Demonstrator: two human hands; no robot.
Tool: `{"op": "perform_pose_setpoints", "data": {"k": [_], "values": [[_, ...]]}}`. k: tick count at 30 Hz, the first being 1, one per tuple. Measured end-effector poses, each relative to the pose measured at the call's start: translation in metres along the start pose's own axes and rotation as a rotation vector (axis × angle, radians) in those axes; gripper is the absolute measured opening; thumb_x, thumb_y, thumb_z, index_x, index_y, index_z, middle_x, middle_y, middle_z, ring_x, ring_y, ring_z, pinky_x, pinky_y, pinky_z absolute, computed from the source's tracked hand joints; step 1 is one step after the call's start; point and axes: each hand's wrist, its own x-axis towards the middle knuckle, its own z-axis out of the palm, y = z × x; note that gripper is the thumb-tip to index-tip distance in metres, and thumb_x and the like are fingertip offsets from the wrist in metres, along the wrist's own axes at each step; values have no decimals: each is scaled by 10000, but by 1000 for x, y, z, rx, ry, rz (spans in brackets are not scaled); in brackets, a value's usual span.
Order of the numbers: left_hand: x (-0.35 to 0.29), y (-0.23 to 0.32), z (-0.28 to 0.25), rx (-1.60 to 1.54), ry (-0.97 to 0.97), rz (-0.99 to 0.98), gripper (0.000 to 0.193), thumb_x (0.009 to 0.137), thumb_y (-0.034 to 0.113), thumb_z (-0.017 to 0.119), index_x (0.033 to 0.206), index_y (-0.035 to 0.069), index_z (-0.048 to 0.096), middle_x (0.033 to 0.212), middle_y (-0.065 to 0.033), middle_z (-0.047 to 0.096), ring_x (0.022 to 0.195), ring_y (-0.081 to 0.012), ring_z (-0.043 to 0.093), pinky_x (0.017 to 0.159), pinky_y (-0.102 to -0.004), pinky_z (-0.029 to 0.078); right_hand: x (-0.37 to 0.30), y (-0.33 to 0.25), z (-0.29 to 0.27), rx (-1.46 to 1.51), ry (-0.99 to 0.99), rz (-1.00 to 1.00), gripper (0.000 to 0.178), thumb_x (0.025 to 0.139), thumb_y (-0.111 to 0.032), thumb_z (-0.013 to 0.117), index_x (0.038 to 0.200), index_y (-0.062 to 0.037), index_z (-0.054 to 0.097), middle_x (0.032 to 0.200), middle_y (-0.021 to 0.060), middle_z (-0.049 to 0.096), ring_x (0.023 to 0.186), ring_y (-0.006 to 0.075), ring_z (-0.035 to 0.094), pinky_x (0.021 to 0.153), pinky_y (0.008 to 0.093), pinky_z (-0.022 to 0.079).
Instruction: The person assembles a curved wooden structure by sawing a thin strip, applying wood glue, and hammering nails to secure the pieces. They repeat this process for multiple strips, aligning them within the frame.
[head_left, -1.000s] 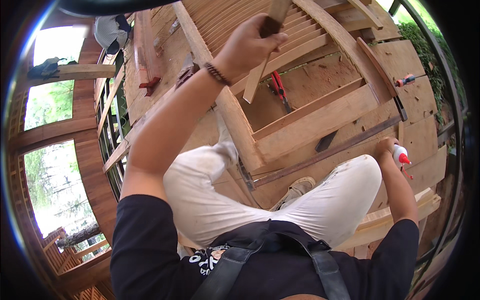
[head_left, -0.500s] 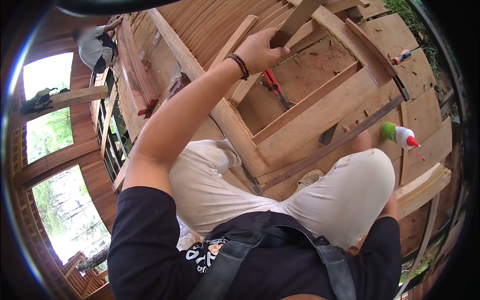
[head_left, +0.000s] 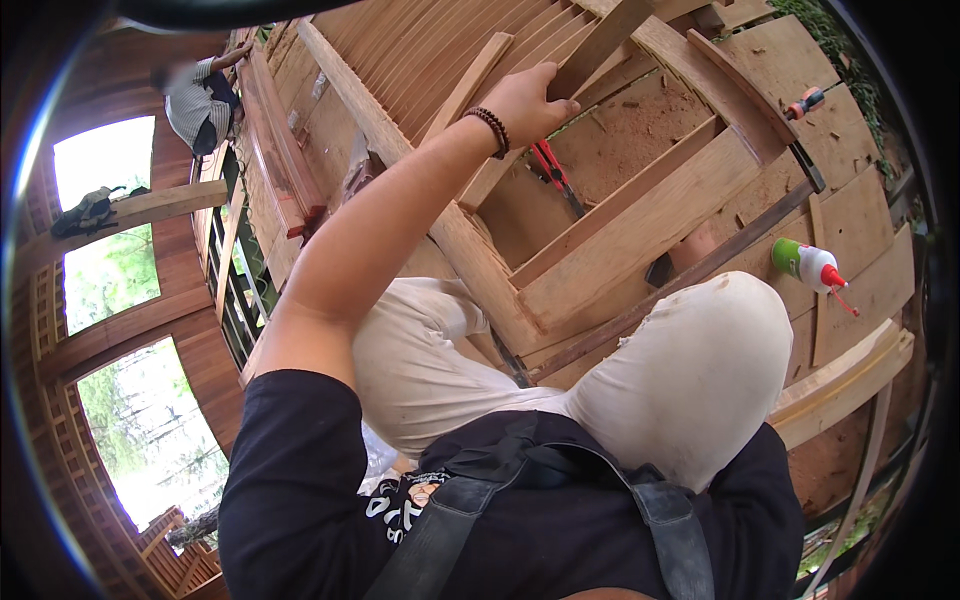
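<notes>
My left hand is closed on the end of a flat brown wooden board, which slants up over the slatted panel. Below it lies a wooden frame with a red-and-black tool inside its opening. A long dark clamp bar runs along the frame's near side. Beyond my raised knee, my right hand shows only in part, low between the frame and the bar. It is beside a small dark block; its fingers are blurred and mostly hidden.
A green-and-white glue bottle with a red nozzle lies at the right. An orange-and-blue clamp handle sticks out past the frame's curved edge. Wood strips lie at lower right. Another person works by long boards at far left.
My right hand has moved left and farther away, up to the dark block. My left hand keeps its hold on the board, which has tilted slightly. The view has shifted a little.
</notes>
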Motion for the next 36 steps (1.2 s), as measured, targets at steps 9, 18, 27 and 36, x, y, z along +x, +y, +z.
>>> {"op": "perform_pose_setpoints", "data": {"k": [9,18,27,36], "values": [[8,-6,22,202,40,72,603,965,333,668,1398,-52,501,1259,-271,660,1221,-408,609,1044,-454,487,21,-40,11,139,-8,-52,355,896,-205,730,1148,29,639,1064,165,688,975,308,678,856,427,535],[16,-39,40,218,61,144,665,1011,314,603,1528,-38,376,1445,-287,545,1359,-412,508,1147,-446,410,-17,-30,2,337,73,51,371,884,-200,741,1153,30,629,1041,165,682,958,300,677,849,415,532],[11,-43,55,138,80,188,614,1001,286,615,1497,-17,417,1427,-296,550,1340,-424,520,1115,-463,436,-112,17,-16,541,288,227,388,872,-195,751,1158,31,619,1017,165,677,942,292,675,842,404,530],[-6,-38,71,254,310,125,552,876,215,706,1377,51,546,1271,-175,587,1253,-378,547,1057,-488,444,-212,-28,-51,401,491,131,407,860,-191,762,1164,32,609,994,165,672,925,283,674,835,392,528]]}}
